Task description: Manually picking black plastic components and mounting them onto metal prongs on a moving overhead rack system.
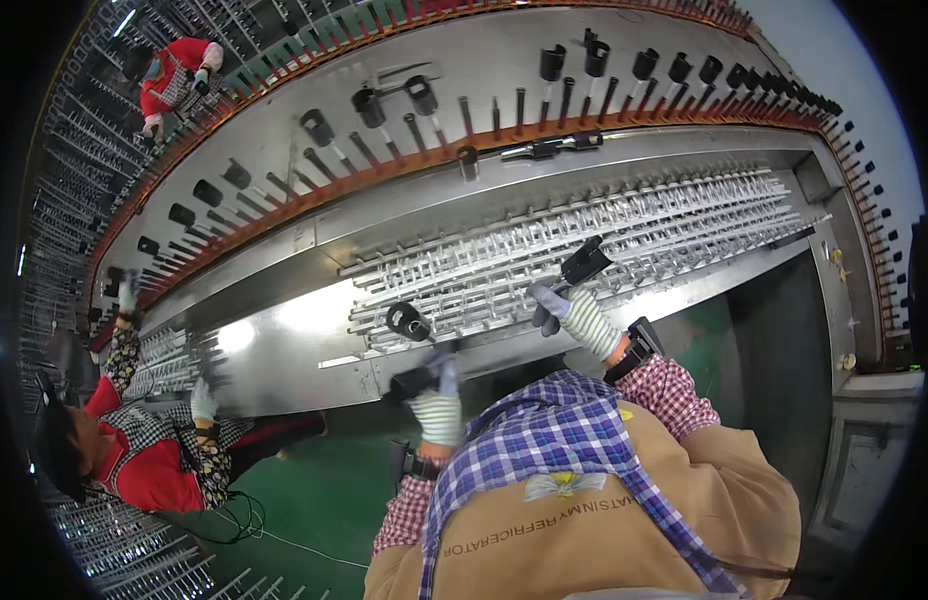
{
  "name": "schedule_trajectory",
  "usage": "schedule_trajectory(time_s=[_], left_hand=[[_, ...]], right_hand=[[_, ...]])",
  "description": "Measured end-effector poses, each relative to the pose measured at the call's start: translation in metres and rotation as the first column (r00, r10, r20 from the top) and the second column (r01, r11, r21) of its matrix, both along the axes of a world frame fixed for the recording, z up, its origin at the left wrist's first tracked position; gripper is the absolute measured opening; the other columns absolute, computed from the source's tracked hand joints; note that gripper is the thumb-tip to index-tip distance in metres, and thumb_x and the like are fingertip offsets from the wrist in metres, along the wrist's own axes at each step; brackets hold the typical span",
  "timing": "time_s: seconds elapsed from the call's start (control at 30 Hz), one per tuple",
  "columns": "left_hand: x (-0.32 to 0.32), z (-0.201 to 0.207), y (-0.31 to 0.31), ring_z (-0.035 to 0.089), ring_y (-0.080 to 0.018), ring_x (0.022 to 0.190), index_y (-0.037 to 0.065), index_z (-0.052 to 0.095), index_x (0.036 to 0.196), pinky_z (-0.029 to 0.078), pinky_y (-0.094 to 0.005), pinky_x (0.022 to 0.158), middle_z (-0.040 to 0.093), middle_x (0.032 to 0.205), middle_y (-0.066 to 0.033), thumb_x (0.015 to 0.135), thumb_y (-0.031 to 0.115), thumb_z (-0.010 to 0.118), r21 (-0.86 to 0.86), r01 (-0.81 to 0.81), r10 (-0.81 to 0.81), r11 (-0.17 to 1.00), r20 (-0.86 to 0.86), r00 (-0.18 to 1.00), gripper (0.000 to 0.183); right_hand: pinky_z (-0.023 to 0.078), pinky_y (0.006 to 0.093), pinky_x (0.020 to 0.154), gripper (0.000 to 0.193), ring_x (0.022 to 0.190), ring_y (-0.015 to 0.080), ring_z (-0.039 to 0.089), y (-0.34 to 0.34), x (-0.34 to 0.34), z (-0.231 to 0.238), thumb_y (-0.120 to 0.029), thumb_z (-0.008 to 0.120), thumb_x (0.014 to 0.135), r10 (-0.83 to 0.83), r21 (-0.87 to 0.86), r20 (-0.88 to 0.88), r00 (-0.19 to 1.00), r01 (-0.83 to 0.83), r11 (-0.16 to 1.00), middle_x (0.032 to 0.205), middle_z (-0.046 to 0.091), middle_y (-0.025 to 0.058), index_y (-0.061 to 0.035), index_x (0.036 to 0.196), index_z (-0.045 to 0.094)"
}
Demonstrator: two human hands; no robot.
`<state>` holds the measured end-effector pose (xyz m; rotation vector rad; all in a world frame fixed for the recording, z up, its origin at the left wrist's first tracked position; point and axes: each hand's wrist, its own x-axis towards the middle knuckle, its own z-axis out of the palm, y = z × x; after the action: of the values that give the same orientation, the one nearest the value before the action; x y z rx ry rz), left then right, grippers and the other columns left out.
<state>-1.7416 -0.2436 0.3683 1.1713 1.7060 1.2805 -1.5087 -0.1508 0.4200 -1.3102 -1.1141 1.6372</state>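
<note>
My right hand (pixel 582 318), in a striped glove with grey fingertips, grips a black hollow cylindrical part (pixel 586 262) above the rack's near side. In my left hand (pixel 439 408), gloved the same way, is a second black cylindrical part (pixel 412 384), smeared by motion, at the bench's near edge. Another black cylindrical part (pixel 409 321) with an open end sits on the metal rack (pixel 544 255) of close-set silver rods, beyond my left hand. The rack lies on the steel bench (pixel 284 345).
Beyond the bench runs a curved orange-brown rail (pixel 439 160) with upright pegs, several topped by black parts. A black and silver part (pixel 554 147) and a short dark cylinder (pixel 468 163) lie near it. A co-worker (pixel 154 440) works at the left; another person (pixel 174 80) stands across the line.
</note>
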Motion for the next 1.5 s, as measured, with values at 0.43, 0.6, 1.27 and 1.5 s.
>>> schedule_trajectory(time_s=[0.43, 0.6, 1.27, 1.5], left_hand=[[0.061, 0.043, 0.047, 0.060, -0.0152, 0.079, -0.002, 0.056, 0.100, 0.049, -0.0283, 0.072, 0.062, 0.083, -0.0083, 0.080, 0.009, 0.058, 0.082, 0.211, -0.218, 0.974, 0.088, 0.972, 0.022], [0.059, 0.018, 0.053, 0.060, -0.0134, 0.074, 0.001, 0.059, 0.093, 0.048, -0.0268, 0.067, 0.063, 0.084, -0.0064, 0.077, 0.007, 0.061, 0.087, 0.225, -0.207, 0.971, -0.171, 0.963, 0.017], [0.092, 0.192, 0.102, 0.054, -0.0123, 0.064, -0.002, 0.051, 0.103, 0.044, -0.0242, 0.056, 0.057, 0.091, -0.0103, 0.079, 0.014, 0.057, 0.216, 0.023, -0.059, 0.976, 0.159, 0.986, 0.029], [0.136, 0.019, 0.402, 0.056, -0.0165, 0.056, 0.006, 0.045, 0.106, 0.046, -0.0255, 0.051, 0.057, 0.086, -0.0084, 0.081, 0.027, 0.057, -0.175, 0.262, -0.245, 0.949, 0.115, 0.963, 0.035]], right_hand=[[0.042, 0.0227, 0.040, 0.029, 0.046, 0.0118, 0.053, 0.002, 0.017, -0.007, -0.031, 0.057, 0.082, 0.115, -0.021, 0.022, 0.993, -0.114, 0.993, 0.060, 0.055, 0.0060, -0.0030, 0.080, 0.053], [0.046, 0.0340, 0.055, 0.041, 0.056, 0.0248, 0.058, -0.003, 0.016, -0.048, -0.043, 0.047, 0.083, 0.000, 0.414, 0.608, 0.794, -0.317, 0.853, 0.062, 0.060, 0.0119, -0.0048, 0.080, 0.060], [0.048, 0.0251, 0.058, 0.041, 0.071, 0.0148, 0.058, 0.046, 0.120, 0.021, -0.022, 0.045, 0.088, 0.549, 0.148, 0.091, 0.831, -0.557, 0.818, 0.090, 0.059, 0.0126, -0.0049, 0.124, 0.038], [0.048, 0.0271, 0.063, 0.037, 0.068, 0.0139, 0.059, 0.094, 0.230, -0.012, -0.027, 0.047, 0.088, 0.118, 0.212, -0.025, 0.993, -0.110, 0.971, 0.081, 0.061, 0.0086, -0.0015, 0.114, 0.047]])
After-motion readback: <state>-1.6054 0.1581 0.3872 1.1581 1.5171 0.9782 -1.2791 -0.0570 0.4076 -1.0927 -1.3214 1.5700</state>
